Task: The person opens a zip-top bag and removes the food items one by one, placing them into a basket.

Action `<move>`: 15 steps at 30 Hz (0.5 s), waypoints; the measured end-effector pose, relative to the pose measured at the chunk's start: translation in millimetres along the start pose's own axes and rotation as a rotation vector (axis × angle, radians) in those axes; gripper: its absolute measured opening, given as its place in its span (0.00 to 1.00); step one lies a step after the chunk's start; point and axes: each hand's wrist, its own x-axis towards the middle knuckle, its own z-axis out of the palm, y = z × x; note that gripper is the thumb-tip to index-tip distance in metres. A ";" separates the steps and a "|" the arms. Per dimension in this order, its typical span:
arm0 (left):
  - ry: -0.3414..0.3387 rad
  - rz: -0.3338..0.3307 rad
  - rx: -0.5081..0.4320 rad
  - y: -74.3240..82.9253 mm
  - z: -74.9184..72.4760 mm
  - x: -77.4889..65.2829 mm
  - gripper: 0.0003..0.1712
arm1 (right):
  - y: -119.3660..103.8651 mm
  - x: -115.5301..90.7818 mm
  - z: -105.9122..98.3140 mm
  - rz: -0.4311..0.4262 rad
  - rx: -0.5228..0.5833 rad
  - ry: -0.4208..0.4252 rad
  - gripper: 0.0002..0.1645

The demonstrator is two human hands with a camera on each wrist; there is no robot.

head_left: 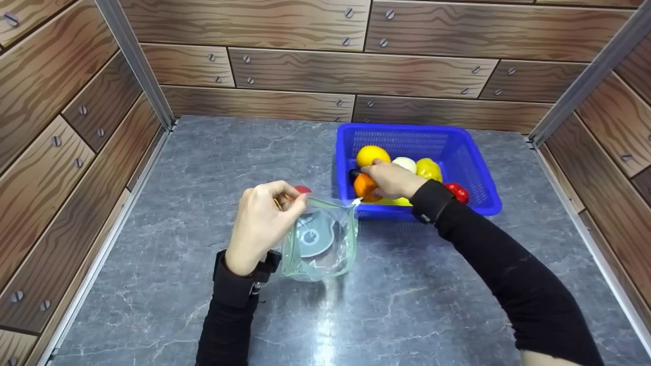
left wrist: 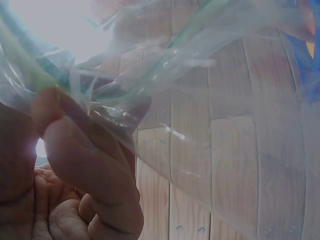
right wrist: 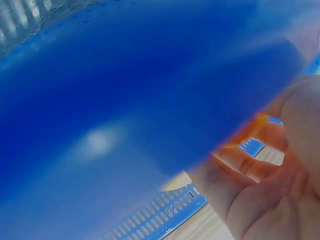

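My left hand [head_left: 265,219] pinches the rim of a clear zip bag [head_left: 351,239] with a green seal, between thumb and fingers. The bag's mouth gapes, and a grey-white printed shape shows through it. In the left wrist view the thin plastic [left wrist: 200,110] stretches away from the pinching fingertips. Inside a blue plastic basket [head_left: 485,195], my right hand [head_left: 394,179] grips an orange-coloured fruit or vegetable [head_left: 365,187]; its exact kind is unclear. The basket wall [right wrist: 125,90] hides much of that grip in the right wrist view, where a sliver of orange [right wrist: 247,131] shows by the fingers.
Around the right hand in the basket are a yellow-orange round fruit [head_left: 373,155], a white round item [head_left: 405,163], a yellow lumpy one [head_left: 429,170], a red shiny one [head_left: 457,192] and a dark one [head_left: 353,175]. Something red [head_left: 302,189] shows behind the bag. Wood-patterned walls enclose the grey tabletop [head_left: 168,244].
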 end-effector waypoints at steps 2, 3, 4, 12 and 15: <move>-0.003 -0.004 0.000 0.0 0.2 0.1 0.06 | 1.4 -2.9 -2.6 -0.001 0.009 0.008 0.31; -0.003 -0.005 0.000 0.1 0.2 0.1 0.06 | 2.0 -4.5 -4.1 -0.003 0.021 0.010 0.30; -0.003 -0.006 0.001 0.1 0.3 0.2 0.06 | 2.9 -6.2 -5.5 -0.011 0.026 0.014 0.30; 0.003 -0.005 0.006 -0.1 0.8 0.6 0.06 | -1.1 -28.1 -23.8 -0.068 0.071 0.138 0.17; 0.009 -0.002 0.003 -0.9 0.8 0.3 0.06 | -15.2 -41.5 -35.8 -0.079 0.133 0.233 0.16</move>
